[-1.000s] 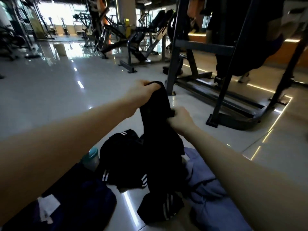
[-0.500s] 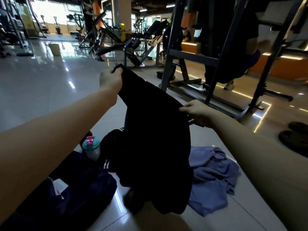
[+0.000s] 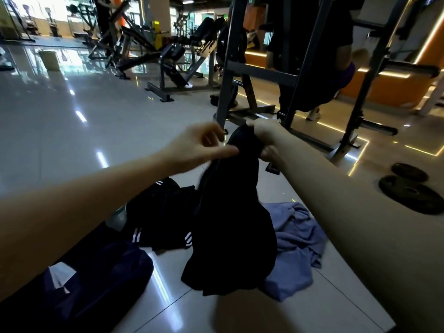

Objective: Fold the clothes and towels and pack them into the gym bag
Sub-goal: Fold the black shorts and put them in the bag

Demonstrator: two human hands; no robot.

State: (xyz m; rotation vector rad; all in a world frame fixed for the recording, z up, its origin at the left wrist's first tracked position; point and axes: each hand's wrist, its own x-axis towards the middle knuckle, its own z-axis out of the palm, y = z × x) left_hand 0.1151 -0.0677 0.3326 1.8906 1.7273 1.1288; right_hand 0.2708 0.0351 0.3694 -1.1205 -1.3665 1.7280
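Observed: the right hand (image 3: 265,137) has its fingers curled round the bunched top edge of a black garment (image 3: 231,227) and holds it off the floor (image 3: 72,131). The garment hangs straight down from that grip, and its lower hem reaches the tiles toward 6 o'clock in the view.

The left hand (image 3: 198,146) sits just beside the grip, at 9 o'clock from it. Its fingers are loosely spread and hold nothing. One straight digit points at the cloth and reaches its edge. The hand is blurred, so actual contact cannot be confirmed.

On the floor behind the hanging garment:
- A black piece of clothing with white stripes (image 3: 163,212) lies crumpled at 9 o'clock from the garment.
- A blue-grey towel (image 3: 296,241) lies in a heap at 3 o'clock from the garment, partly covered by it.
- The gym bag (image 3: 103,280), dark navy, lies at 8 o'clock in the view, just beside the striped clothing. Whether its opening is unzipped cannot be told.
- A bottle with a teal cap (image 3: 118,213) shows partly between the left forearm and the striped clothing.

Two dark weight plates (image 3: 412,197) lie at 3 o'clock, well apart from the clothes. A grey steel rack (image 3: 229,68) stands at 12 o'clock beyond both hands.
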